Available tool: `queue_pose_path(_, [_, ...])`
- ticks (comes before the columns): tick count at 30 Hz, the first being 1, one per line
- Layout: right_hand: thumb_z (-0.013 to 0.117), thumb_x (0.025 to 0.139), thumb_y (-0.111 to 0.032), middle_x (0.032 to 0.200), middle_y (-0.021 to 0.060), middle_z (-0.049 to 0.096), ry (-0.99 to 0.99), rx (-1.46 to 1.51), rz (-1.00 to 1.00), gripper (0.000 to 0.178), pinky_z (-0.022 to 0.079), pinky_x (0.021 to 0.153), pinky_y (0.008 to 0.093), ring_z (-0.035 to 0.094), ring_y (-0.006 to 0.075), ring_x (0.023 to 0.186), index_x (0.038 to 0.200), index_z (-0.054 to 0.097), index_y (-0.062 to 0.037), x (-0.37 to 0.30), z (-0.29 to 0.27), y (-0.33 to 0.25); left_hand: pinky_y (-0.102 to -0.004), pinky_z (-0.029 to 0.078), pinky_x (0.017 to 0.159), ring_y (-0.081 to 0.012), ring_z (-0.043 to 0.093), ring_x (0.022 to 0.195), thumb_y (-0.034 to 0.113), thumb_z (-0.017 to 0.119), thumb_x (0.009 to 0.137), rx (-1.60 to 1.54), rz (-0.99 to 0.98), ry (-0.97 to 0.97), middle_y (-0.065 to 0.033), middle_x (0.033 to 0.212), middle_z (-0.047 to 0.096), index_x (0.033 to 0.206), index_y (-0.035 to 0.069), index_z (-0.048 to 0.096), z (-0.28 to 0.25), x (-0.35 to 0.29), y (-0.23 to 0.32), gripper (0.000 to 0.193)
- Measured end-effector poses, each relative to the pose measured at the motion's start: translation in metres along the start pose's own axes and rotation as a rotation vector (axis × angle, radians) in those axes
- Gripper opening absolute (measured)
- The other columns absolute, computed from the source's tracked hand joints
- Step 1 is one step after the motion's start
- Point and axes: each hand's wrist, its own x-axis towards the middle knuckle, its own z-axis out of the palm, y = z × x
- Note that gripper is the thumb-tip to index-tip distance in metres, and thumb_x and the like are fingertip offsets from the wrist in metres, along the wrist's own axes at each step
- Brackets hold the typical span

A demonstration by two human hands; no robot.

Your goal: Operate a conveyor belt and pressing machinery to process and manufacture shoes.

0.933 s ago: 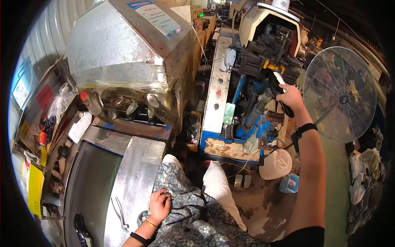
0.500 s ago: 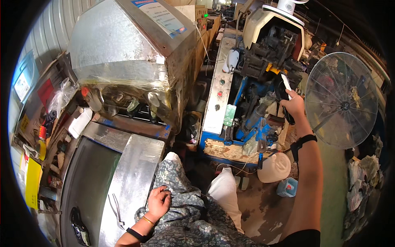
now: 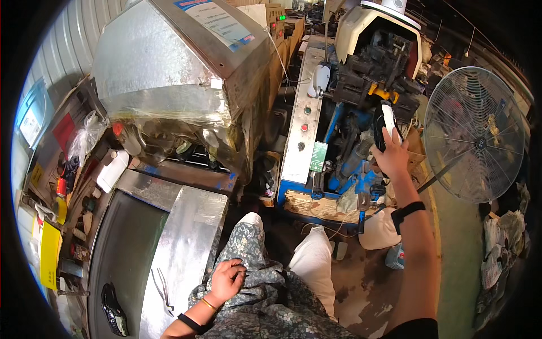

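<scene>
In my right hand (image 3: 393,155) is a black shoe (image 3: 379,129) with a white part (image 3: 388,116) along its right side. My fingers close over its near end, and the palm hides the rest. It is right at the dark clamping head (image 3: 367,85) of a machine, beside a yellow piece (image 3: 383,93); contact cannot be made out. On my lap, over a dark floral apron (image 3: 248,288), rests my left hand (image 3: 227,279), holding nothing, its fingers loosely bent and a little apart. Metal tongs (image 3: 162,289) lie to its left on a steel plate (image 3: 183,237).
Another black shoe (image 3: 114,309) lies on a dark belt (image 3: 132,243) at the left, below a metal hood (image 3: 152,62). Buttons (image 3: 305,127) line the machine's white panel. A caged fan (image 3: 477,135) stands right, and a white jug (image 3: 378,230) sits on the floor.
My right hand has moved slightly left and down, bringing the shoe closer in beneath the clamping head. The left hand stays on my lap. The view has shifted slightly.
</scene>
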Motion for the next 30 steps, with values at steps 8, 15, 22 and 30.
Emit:
queue_pose_path(8, [0.061, 0.089, -0.045, 0.160, 0.0066, 0.028, -0.044, 0.027, 0.075, 0.067, 0.041, 0.103, 0.0583, 0.029, 0.0559, 0.137, 0.150, 0.039, -0.0288, 0.008, -0.007, -0.017, -0.0425, 0.049, 0.089, -0.0340, 0.061, 0.101, 0.009, 0.068, 0.080, 0.003, 0.014, 0.051, -0.0122, 0.110, 0.067, 0.092, 0.008, 0.073, 0.007, 0.004, -0.001, 0.013])
queue_pose_path(15, [0.064, 0.087, -0.041, 0.159, 0.0049, 0.032, -0.049, 0.118, 0.098, 0.067, 0.040, 0.105, 0.0578, 0.030, 0.0540, 0.135, 0.149, 0.042, -0.0277, 0.055, 0.003, -0.008, -0.0429, 0.048, 0.089, -0.0343, 0.061, 0.101, 0.009, 0.067, 0.081, 0.012, -0.014, 0.015, -0.0128, 0.109, 0.067, 0.093, 0.008, 0.072, 0.003, -0.002, -0.005, 0.013])
queue_pose_path(22, [0.065, 0.083, -0.040, 0.155, 0.0043, 0.039, -0.081, 0.109, 0.110, 0.068, 0.046, 0.101, 0.0528, 0.043, 0.0469, 0.125, 0.147, 0.046, -0.0293, 0.101, -0.004, -0.023, -0.0402, 0.049, 0.091, -0.0330, 0.063, 0.101, 0.010, 0.067, 0.084, -0.067, -0.058, -0.013, -0.0126, 0.114, 0.068, 0.097, 0.006, 0.072, -0.008, -0.008, -0.011, 0.015])
queue_pose_path(30, [0.065, 0.082, -0.038, 0.157, 0.0055, 0.036, -0.037, 0.143, 0.134, 0.069, 0.041, 0.106, 0.0515, 0.040, 0.0454, 0.132, 0.147, 0.046, -0.0295, 0.111, -0.006, -0.008, -0.0456, 0.043, 0.103, -0.0392, 0.059, 0.113, 0.002, 0.066, 0.080, 0.461, -0.628, 0.347, -0.0213, 0.114, 0.066, 0.102, -0.002, 0.066, -0.140, -0.163, -0.132, 0.022])
